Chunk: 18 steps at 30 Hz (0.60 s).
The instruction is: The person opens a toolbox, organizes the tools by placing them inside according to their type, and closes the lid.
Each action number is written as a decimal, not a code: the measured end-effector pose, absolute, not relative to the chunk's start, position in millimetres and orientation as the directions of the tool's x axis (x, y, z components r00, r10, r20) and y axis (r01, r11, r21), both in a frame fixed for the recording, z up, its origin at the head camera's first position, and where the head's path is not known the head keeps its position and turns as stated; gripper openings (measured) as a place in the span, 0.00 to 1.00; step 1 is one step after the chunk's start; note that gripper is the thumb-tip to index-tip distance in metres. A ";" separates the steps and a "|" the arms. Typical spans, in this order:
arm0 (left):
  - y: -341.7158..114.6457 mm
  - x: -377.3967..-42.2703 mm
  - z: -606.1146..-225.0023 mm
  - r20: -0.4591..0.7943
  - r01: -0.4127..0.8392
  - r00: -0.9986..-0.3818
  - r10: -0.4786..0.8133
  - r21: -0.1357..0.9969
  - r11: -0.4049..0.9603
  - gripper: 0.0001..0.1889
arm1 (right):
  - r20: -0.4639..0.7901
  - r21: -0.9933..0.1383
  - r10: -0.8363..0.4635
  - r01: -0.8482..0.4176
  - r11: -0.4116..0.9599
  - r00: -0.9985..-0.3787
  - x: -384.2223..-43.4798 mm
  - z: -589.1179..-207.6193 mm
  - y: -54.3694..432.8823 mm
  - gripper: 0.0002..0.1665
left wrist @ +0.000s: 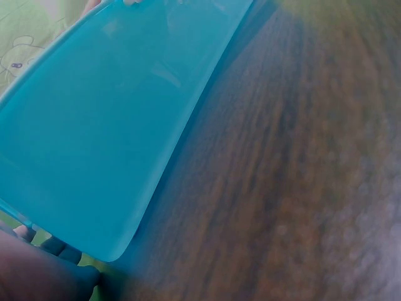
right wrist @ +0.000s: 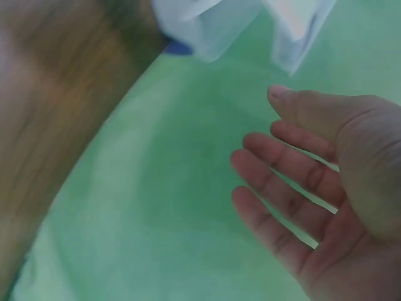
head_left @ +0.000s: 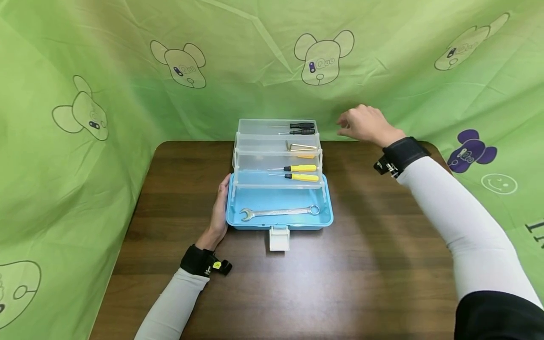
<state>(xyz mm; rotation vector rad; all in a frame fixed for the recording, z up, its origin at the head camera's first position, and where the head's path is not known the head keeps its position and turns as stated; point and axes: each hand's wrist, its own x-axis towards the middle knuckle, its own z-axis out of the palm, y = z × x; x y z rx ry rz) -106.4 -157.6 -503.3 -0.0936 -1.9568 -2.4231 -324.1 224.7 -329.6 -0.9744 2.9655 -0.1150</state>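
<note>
A light-blue toolbox (head_left: 278, 227) stands open on the table, its clear stepped trays (head_left: 259, 163) spread out toward the back. My left hand (head_left: 218, 208) rests along the toolbox's left side, fingers stretched out against the wall. Up close in the left wrist view, the blue wall (left wrist: 119, 132) fills much of the picture. Past the back right corner of the trays, my right hand (head_left: 366, 123) hovers in the air. Its fingers (right wrist: 285, 200) are loosely bent and hold nothing.
A wrench (head_left: 280, 212) lies in the toolbox's bottom. Yellow-handled screwdrivers (head_left: 303, 177), black-handled screwdrivers (head_left: 302, 132) and hex keys (head_left: 302, 147) lie in the trays. The white latch (head_left: 279, 239) hangs at the front. Behind the wooden table (head_left: 340, 283) hangs a green cloth (head_left: 255, 94).
</note>
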 end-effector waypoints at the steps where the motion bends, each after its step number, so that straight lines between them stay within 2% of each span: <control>1: -157.5 -106.4 -503.2 0.061 0.056 -0.998 0.017 0.976 -0.210 0.34 | -0.010 -0.075 -0.587 -0.585 0.808 -0.810 -324.3 -331.0 231.5 0.19; 7: -157.6 -106.1 -502.8 0.054 0.050 -0.998 0.017 0.978 -0.202 0.35 | -0.092 -0.075 -0.538 -0.533 0.843 -0.838 -324.2 -339.4 276.4 0.23; 18: -156.1 -104.4 -502.4 0.049 0.045 -0.999 0.013 0.978 -0.206 0.35 | -0.128 -0.120 -0.448 -0.435 0.892 -0.885 -318.2 -363.5 352.5 0.21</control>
